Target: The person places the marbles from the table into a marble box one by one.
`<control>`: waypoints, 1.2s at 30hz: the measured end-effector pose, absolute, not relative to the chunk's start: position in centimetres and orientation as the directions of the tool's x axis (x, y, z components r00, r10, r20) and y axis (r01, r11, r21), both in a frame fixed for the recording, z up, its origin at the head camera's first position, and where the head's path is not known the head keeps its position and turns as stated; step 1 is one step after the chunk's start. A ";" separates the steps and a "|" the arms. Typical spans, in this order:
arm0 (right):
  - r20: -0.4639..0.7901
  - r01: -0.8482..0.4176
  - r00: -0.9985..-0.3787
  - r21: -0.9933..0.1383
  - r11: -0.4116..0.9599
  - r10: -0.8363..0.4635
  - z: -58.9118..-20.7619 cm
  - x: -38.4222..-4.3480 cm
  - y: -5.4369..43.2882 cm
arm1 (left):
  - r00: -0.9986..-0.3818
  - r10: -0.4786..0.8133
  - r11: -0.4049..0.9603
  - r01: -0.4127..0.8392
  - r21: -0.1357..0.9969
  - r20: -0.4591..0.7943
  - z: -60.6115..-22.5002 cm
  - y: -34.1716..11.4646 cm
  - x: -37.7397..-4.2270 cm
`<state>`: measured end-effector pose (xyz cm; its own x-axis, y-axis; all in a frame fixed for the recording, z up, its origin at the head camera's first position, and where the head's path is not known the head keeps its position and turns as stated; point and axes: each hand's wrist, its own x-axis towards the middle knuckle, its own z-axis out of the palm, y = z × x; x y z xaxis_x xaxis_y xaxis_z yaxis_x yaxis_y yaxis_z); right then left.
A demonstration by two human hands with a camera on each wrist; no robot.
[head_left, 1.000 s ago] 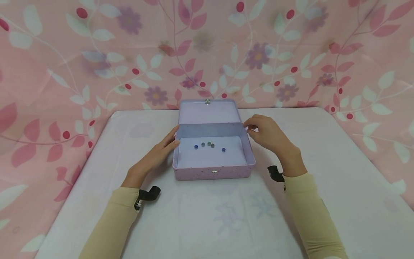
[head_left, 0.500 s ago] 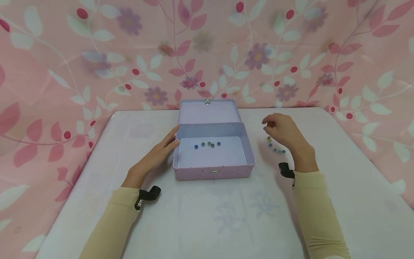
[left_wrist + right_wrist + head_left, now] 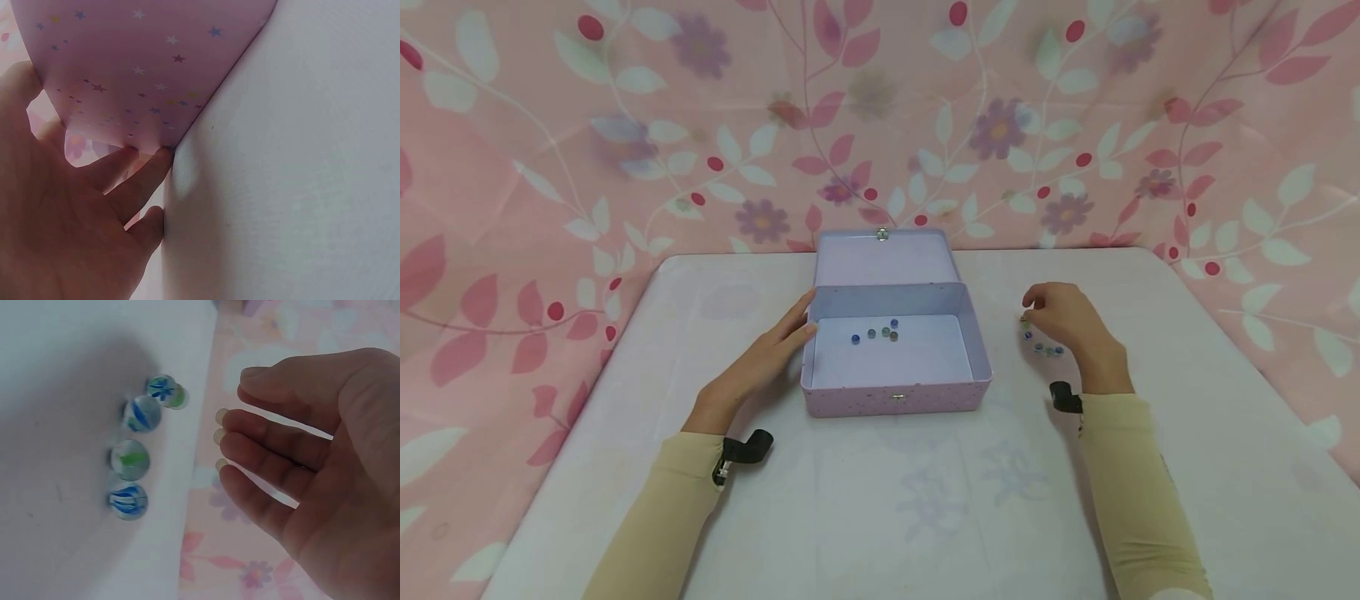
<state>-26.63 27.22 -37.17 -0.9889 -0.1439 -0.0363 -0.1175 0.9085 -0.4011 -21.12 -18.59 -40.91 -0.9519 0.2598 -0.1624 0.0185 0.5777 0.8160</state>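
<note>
A lilac tin box (image 3: 895, 402) with its lid (image 3: 883, 258) raised stands mid-table, a few glass marbles (image 3: 855, 339) inside on its floor. My left hand (image 3: 771, 354) rests against the box's left side; in the left wrist view its fingertips (image 3: 164, 153) touch the star-patterned wall. To the right of the box, my right hand (image 3: 1071, 325) hovers over a curved row of marbles (image 3: 1038, 347). The right wrist view has the thumb and fingers loosely bent and apart, with several clear marbles (image 3: 130, 460) near their tips. The far end of the row is partly hidden by the fingers.
A white cloth (image 3: 880, 517) covers the table. Behind it hangs a pink floral curtain (image 3: 880, 125). A small black camera (image 3: 748, 447) sits at the left wrist, another black camera (image 3: 1064, 397) at the right.
My right hand has moved from the box's right rim to the marbles on the right and lowered. A blue marble inside the box has rolled left and back. The left hand stays put.
</note>
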 end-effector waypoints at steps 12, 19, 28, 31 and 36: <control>-0.085 -0.128 -0.982 -0.345 0.930 -0.167 -39.3 -27.4 27.4 | -0.952 0.262 0.574 0.020 0.819 -0.160 -41.0 -18.5 -21.2; -0.076 -0.127 -0.984 -0.330 0.935 -0.160 -39.5 -27.3 26.9 | -0.952 0.260 0.580 0.019 0.815 -0.163 -40.8 -18.4 -21.1; -0.057 -0.126 -0.986 -0.358 0.925 -0.156 -38.8 -27.2 26.5 | -0.951 0.258 0.577 0.011 0.816 -0.169 -40.8 -18.3 -21.0; 0.011 -0.166 -0.984 -0.394 0.904 -0.176 -38.2 -27.0 26.2 | -0.952 0.257 0.578 0.015 0.816 -0.165 -40.8 -18.3 -21.1; 0.180 -0.289 -0.956 -0.440 0.850 -0.232 -37.3 -26.8 25.7 | -0.953 0.263 0.574 0.028 0.819 -0.152 -40.8 -18.4 -21.2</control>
